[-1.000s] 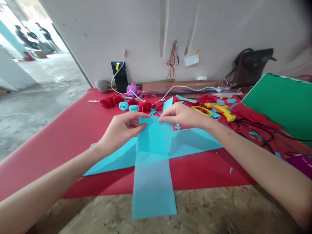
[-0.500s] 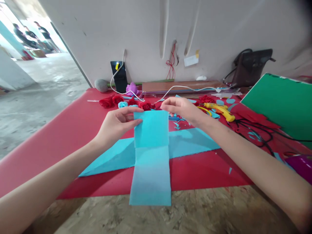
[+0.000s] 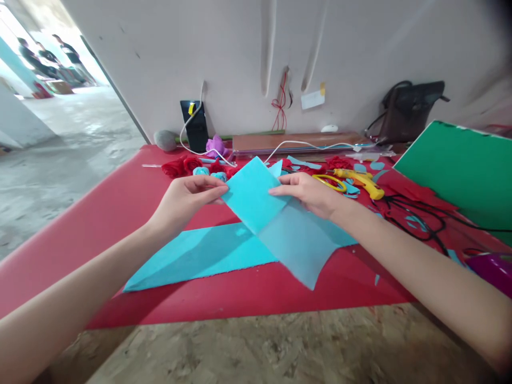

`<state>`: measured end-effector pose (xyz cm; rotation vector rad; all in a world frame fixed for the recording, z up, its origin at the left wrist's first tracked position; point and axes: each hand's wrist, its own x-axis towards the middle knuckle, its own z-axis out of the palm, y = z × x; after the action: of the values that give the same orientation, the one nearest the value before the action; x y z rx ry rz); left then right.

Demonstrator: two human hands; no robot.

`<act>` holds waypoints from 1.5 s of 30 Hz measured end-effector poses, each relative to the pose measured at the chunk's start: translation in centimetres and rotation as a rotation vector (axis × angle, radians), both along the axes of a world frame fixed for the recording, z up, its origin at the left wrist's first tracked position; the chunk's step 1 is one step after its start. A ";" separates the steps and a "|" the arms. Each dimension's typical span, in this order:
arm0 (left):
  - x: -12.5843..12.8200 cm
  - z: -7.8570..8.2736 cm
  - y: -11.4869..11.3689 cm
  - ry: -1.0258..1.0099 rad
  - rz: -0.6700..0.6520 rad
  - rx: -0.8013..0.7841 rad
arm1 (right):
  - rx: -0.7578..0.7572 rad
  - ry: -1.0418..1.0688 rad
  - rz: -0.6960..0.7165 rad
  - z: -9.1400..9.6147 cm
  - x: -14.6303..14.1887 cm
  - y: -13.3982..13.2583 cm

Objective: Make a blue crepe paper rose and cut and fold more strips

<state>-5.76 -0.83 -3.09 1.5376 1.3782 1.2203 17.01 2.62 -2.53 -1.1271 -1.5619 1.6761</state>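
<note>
My left hand [image 3: 184, 200] and my right hand [image 3: 310, 193] both pinch a folded strip of light blue crepe paper [image 3: 276, 224], held just above the table and turned at a slant. The left fingers grip its left corner, the right fingers its right edge. Its free end hangs down to the right over a larger blue paper sheet [image 3: 200, 253], which lies flat on the red table cover [image 3: 100, 218].
Red and blue paper roses [image 3: 192, 166] lie behind the hands. Yellow scissors [image 3: 331, 182], a yellow glue gun [image 3: 362, 180] and black cables [image 3: 416, 213] sit to the right, beside a green board [image 3: 460, 170]. A phone [image 3: 196, 125] and a dark bag [image 3: 412, 109] stand at the wall. People stand far left [image 3: 44, 58].
The blue strip hung straight down toward me; both hands have now lifted and rotated it so it lies slanted, its long end swung up and to the right.
</note>
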 end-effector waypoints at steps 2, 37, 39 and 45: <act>0.1 0.0 0.0 0.035 -0.051 -0.052 | 0.018 -0.028 -0.034 0.4 0.6 0.3; 0.3 -4.7 -1.7 0.757 -0.572 0.528 | 0.209 -0.710 0.605 -0.8 -0.5 2.4; 0.4 -4.8 -1.5 0.765 -0.571 0.529 | 0.218 -0.697 0.610 -1.1 -0.5 2.4; 0.3 -5.6 -1.7 0.730 -0.565 0.479 | 0.253 -0.711 0.594 -1.5 0.1 2.7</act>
<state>-5.44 -2.54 -8.65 2.6633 0.9396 0.6652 17.15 5.36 -4.01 -1.2741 -2.6850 1.3976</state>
